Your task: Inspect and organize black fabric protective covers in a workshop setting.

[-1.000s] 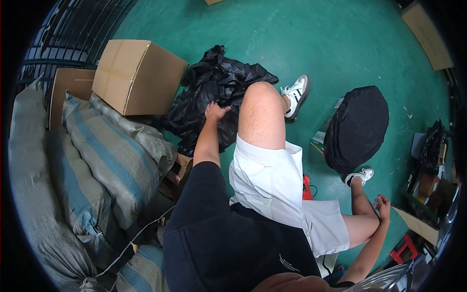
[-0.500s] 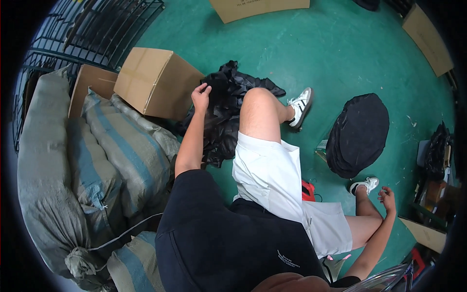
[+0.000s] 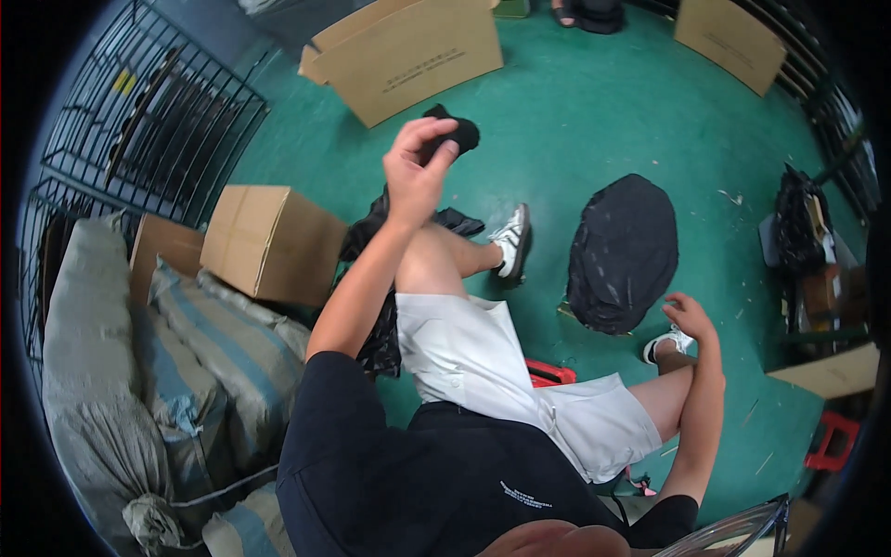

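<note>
My left hand (image 3: 415, 174) is raised above my left knee and grips a small black bundle of cloth (image 3: 455, 131) between its fingers. Below it, beside my left leg, lies an open black plastic bag (image 3: 376, 227) on the green floor. My right hand (image 3: 685, 317) hangs over my right knee with its fingers apart and nothing in it, close to a full, rounded black bag (image 3: 622, 251). I sit in white shorts with white shoes on.
A shut cardboard box (image 3: 269, 243) stands left of my leg, next to striped grey sacks (image 3: 186, 371). Flat cardboard sheets (image 3: 408, 56) lie ahead. A wire cage (image 3: 139, 121) is at the far left, a red stool (image 3: 832, 441) and clutter at the right.
My left hand has come up out of the open black bag, lifting a small black bundle with it. My view has tilted upward. The right hand has stayed near my right knee.
</note>
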`<state>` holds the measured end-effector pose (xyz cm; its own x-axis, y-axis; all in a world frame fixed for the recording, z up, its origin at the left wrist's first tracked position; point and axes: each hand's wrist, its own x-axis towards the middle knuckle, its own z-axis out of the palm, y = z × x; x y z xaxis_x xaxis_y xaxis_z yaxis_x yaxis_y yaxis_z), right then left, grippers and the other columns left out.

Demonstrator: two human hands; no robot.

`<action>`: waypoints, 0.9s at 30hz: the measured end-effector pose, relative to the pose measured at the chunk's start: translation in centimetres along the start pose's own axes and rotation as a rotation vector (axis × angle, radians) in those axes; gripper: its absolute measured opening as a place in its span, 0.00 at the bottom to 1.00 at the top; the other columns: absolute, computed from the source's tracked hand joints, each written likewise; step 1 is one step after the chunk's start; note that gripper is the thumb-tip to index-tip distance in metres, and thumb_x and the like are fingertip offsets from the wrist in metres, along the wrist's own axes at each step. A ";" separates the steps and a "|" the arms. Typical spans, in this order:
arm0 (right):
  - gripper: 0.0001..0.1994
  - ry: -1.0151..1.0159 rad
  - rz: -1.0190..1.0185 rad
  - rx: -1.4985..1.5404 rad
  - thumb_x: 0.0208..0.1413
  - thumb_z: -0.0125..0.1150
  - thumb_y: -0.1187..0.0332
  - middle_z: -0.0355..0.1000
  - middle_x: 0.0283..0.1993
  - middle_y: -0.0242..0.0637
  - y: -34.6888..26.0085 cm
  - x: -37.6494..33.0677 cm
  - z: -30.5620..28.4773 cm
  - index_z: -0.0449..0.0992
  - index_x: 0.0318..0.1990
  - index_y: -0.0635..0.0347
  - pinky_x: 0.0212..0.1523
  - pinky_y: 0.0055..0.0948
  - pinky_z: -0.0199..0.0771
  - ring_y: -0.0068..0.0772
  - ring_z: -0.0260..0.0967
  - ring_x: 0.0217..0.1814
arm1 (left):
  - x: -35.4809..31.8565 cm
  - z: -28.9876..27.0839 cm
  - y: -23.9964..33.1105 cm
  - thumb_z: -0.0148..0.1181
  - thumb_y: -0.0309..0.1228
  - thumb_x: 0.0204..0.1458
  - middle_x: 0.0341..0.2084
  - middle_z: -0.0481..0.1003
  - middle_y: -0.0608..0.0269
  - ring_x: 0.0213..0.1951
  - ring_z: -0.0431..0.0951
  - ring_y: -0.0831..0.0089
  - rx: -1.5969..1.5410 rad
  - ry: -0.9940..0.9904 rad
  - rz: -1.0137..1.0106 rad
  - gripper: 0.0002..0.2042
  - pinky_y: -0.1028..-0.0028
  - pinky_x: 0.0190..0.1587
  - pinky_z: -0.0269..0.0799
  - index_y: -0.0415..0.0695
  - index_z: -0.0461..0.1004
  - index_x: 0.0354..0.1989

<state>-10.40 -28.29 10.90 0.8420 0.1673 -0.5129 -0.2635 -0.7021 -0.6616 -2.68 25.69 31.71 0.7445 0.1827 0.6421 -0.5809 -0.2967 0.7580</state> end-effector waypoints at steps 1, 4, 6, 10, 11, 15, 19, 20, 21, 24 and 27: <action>0.19 0.007 -0.059 0.148 0.59 0.61 0.62 0.74 0.38 0.37 -1.6 0.0 1.0 0.71 0.52 0.65 0.36 0.28 0.73 0.28 0.71 0.36 | -0.8 2.5 1.7 0.62 0.18 0.48 0.37 0.75 0.63 0.41 0.74 0.74 -0.130 -0.042 -0.030 0.08 0.77 0.43 0.69 0.39 0.79 0.38; 0.32 -0.114 -0.060 0.429 0.63 0.46 0.41 0.73 0.48 0.41 -6.0 -0.9 1.9 0.66 0.61 0.60 0.46 0.34 0.74 0.32 0.72 0.45 | -4.3 8.3 5.7 0.59 0.16 0.43 0.33 0.75 0.62 0.40 0.76 0.69 -0.142 -0.539 0.092 0.08 0.72 0.42 0.71 0.42 0.79 0.31; 0.42 -0.335 -0.122 1.103 0.59 0.37 0.31 0.69 0.55 0.47 -7.8 -1.2 3.5 0.52 0.70 0.54 0.52 0.42 0.73 0.41 0.70 0.49 | -8.2 12.4 7.2 0.57 0.14 0.38 0.32 0.76 0.63 0.39 0.76 0.66 -0.257 -0.850 0.169 0.11 0.70 0.40 0.72 0.45 0.78 0.27; 0.33 -0.150 -0.104 1.718 0.60 0.40 0.40 0.68 0.55 0.44 -7.0 1.2 5.4 0.61 0.62 0.57 0.52 0.42 0.70 0.43 0.67 0.54 | -17.1 17.5 9.2 0.57 0.17 0.34 0.31 0.75 0.69 0.37 0.75 0.65 -0.336 -1.259 0.330 0.09 0.67 0.36 0.72 0.47 0.76 0.22; 0.28 -0.035 -0.153 1.713 0.60 0.42 0.45 0.70 0.52 0.43 -6.3 2.1 5.5 0.65 0.57 0.58 0.52 0.41 0.71 0.43 0.68 0.52 | -18.9 18.1 9.6 0.57 0.18 0.35 0.30 0.74 0.70 0.37 0.75 0.65 -0.292 -1.371 0.311 0.08 0.67 0.37 0.72 0.48 0.75 0.21; 0.19 0.102 -0.335 1.781 0.60 0.44 0.56 0.75 0.46 0.42 -3.7 2.3 5.3 0.75 0.46 0.61 0.52 0.40 0.71 0.42 0.71 0.46 | -22.3 19.0 9.8 0.56 0.19 0.36 0.29 0.73 0.68 0.37 0.74 0.66 -0.220 -1.468 0.274 0.07 0.67 0.41 0.70 0.47 0.76 0.22; 0.21 0.093 -0.578 1.789 0.62 0.41 0.57 0.74 0.49 0.43 -4.2 0.1 3.8 0.74 0.49 0.63 0.55 0.40 0.71 0.44 0.72 0.50 | -22.4 18.3 7.9 0.58 0.22 0.42 0.35 0.76 0.63 0.39 0.76 0.65 -0.510 -1.261 0.052 0.03 0.69 0.45 0.70 0.44 0.76 0.25; 0.21 0.064 -0.571 1.827 0.62 0.41 0.57 0.74 0.49 0.43 -4.6 -0.5 3.6 0.74 0.49 0.63 0.55 0.40 0.71 0.44 0.72 0.50 | -22.2 17.7 6.8 0.60 0.24 0.46 0.36 0.77 0.59 0.39 0.77 0.65 -0.575 -1.175 -0.108 0.01 0.69 0.44 0.70 0.42 0.75 0.25; 0.21 -0.028 -0.580 1.872 0.62 0.40 0.57 0.74 0.50 0.44 -5.0 -1.0 3.5 0.74 0.50 0.64 0.56 0.40 0.70 0.44 0.71 0.51 | -22.2 17.3 5.7 0.60 0.25 0.47 0.32 0.76 0.59 0.36 0.76 0.69 -0.555 -1.036 -0.228 0.03 0.70 0.40 0.70 0.42 0.74 0.24; 0.22 -0.168 -0.572 1.929 0.62 0.40 0.57 0.74 0.52 0.45 -5.6 -1.7 4.1 0.73 0.51 0.64 0.58 0.40 0.69 0.45 0.71 0.52 | -22.2 17.8 1.5 0.55 0.37 0.55 0.29 0.70 0.68 0.32 0.67 0.80 -0.599 -0.486 -0.626 0.10 0.79 0.38 0.60 0.43 0.69 0.30; 0.23 -0.261 -0.550 1.939 0.62 0.40 0.57 0.74 0.52 0.45 -5.4 -1.3 5.0 0.74 0.50 0.65 0.59 0.41 0.68 0.45 0.71 0.53 | -21.8 19.6 -1.9 0.50 0.46 0.61 0.31 0.69 0.70 0.33 0.68 0.76 -0.553 -0.259 -1.068 0.15 0.76 0.37 0.60 0.46 0.71 0.41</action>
<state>-12.45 -21.29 12.42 0.9649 0.2610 -0.0279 -0.2595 0.9331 -0.2491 -11.39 3.89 13.98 0.9383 -0.1194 -0.3245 0.3457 0.3362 0.8760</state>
